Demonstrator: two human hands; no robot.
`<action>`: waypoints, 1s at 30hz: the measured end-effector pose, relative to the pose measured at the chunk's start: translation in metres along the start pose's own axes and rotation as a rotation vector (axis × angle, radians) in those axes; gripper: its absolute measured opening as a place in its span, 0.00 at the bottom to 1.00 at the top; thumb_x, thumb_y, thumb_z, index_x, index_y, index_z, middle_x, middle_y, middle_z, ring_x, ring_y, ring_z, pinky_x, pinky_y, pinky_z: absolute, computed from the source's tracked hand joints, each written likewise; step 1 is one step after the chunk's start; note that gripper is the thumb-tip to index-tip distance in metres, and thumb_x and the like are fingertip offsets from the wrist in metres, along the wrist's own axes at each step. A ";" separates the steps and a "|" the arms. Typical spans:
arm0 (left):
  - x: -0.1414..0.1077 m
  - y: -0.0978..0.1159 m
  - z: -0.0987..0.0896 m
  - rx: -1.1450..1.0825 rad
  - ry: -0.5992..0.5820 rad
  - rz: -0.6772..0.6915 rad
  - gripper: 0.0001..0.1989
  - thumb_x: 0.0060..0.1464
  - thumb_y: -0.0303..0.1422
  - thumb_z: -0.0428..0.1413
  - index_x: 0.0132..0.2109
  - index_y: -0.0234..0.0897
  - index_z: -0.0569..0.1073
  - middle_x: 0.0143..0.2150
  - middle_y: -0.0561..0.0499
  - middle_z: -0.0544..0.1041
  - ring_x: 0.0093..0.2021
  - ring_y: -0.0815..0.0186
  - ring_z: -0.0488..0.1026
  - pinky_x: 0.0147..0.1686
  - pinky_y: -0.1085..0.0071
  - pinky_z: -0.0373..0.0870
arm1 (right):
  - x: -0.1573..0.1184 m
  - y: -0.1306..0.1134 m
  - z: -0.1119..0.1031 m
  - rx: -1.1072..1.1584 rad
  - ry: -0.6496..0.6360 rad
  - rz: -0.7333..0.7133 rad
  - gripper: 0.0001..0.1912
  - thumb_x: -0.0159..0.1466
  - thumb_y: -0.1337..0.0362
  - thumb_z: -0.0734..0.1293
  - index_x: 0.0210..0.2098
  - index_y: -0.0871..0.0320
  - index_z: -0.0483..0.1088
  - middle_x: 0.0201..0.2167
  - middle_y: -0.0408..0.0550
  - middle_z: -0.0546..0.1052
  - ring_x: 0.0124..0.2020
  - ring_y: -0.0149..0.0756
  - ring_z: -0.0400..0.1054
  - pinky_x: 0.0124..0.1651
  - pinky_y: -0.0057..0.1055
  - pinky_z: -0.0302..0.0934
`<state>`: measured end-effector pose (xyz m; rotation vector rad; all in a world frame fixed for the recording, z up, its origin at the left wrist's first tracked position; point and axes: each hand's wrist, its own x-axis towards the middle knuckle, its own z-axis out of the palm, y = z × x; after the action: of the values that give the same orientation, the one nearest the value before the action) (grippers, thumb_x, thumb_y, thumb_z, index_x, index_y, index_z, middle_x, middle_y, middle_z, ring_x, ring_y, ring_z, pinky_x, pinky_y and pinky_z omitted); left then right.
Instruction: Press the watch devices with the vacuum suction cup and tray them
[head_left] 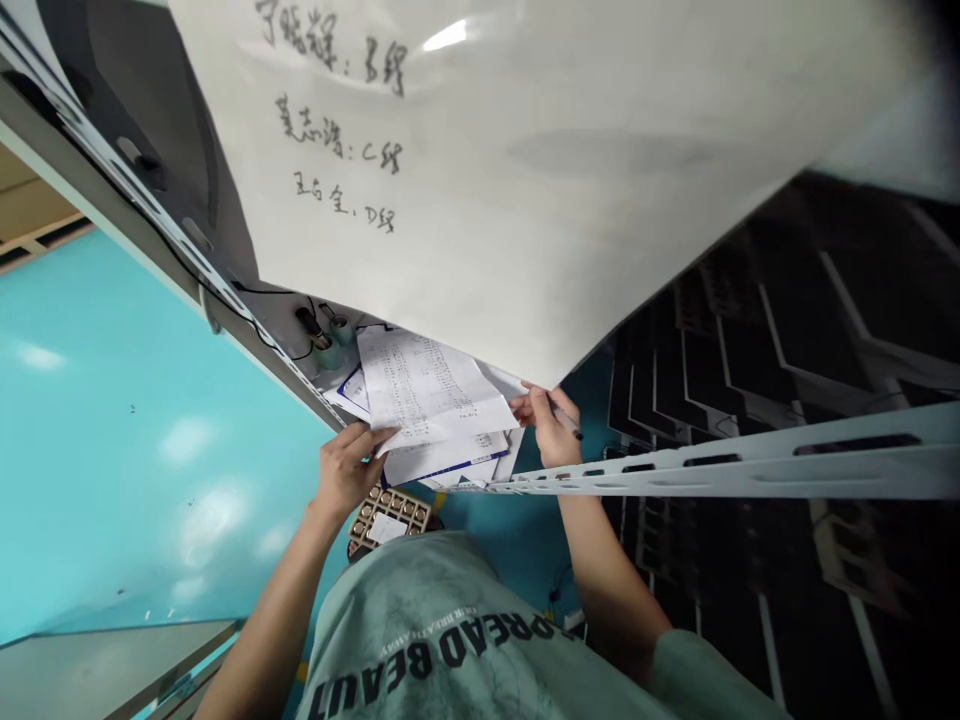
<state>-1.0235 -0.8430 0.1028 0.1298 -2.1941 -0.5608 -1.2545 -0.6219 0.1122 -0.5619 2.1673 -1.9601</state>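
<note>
Fingers of right hand on pen, tip hidden, papers partly under whiteboard

A glossy teal surface with pale patches of reflected light fills the left of the frame, and a grey tabletop sits in the lower left corner. A large whiteboard with handwritten lines spans the top, while a perforated white metal rail crosses dark patterned panels on the right.

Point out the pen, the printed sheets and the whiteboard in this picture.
Pen [568, 422]: head view, on its barrel near the tip.
Printed sheets [420, 385]: head view, on the printed columns of the top sheet.
Whiteboard [570, 170]: head view, on its bare white face.
</note>
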 end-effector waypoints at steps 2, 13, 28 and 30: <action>0.002 0.000 -0.001 -0.009 -0.008 -0.032 0.10 0.64 0.34 0.55 0.46 0.38 0.81 0.25 0.53 0.68 0.24 0.68 0.66 0.25 0.73 0.61 | -0.004 0.008 -0.006 -0.154 -0.034 -0.061 0.23 0.66 0.43 0.65 0.45 0.57 0.72 0.31 0.50 0.79 0.28 0.40 0.73 0.31 0.35 0.67; -0.008 -0.002 -0.002 0.009 -0.140 -0.041 0.13 0.62 0.35 0.55 0.47 0.39 0.82 0.28 0.49 0.73 0.27 0.65 0.71 0.28 0.72 0.66 | -0.009 0.028 -0.012 -0.523 -0.197 -0.130 0.24 0.56 0.53 0.71 0.50 0.54 0.71 0.36 0.48 0.80 0.36 0.44 0.75 0.40 0.36 0.67; -0.016 -0.001 -0.004 0.228 -0.384 0.073 0.14 0.55 0.24 0.55 0.45 0.37 0.81 0.32 0.47 0.77 0.31 0.60 0.76 0.28 0.68 0.69 | -0.007 0.032 -0.011 -0.422 -0.277 -0.074 0.27 0.51 0.58 0.70 0.50 0.54 0.70 0.36 0.46 0.79 0.34 0.42 0.74 0.37 0.34 0.67; -0.018 -0.003 -0.002 0.220 -0.401 0.058 0.14 0.55 0.25 0.55 0.46 0.37 0.81 0.33 0.47 0.77 0.32 0.59 0.77 0.29 0.67 0.69 | -0.007 0.031 -0.010 -0.425 -0.263 -0.068 0.26 0.51 0.57 0.70 0.50 0.54 0.70 0.36 0.47 0.79 0.34 0.41 0.73 0.37 0.35 0.67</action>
<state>-1.0103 -0.8413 0.0899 0.0734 -2.6384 -0.3300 -1.2568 -0.6075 0.0821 -0.9086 2.4168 -1.3534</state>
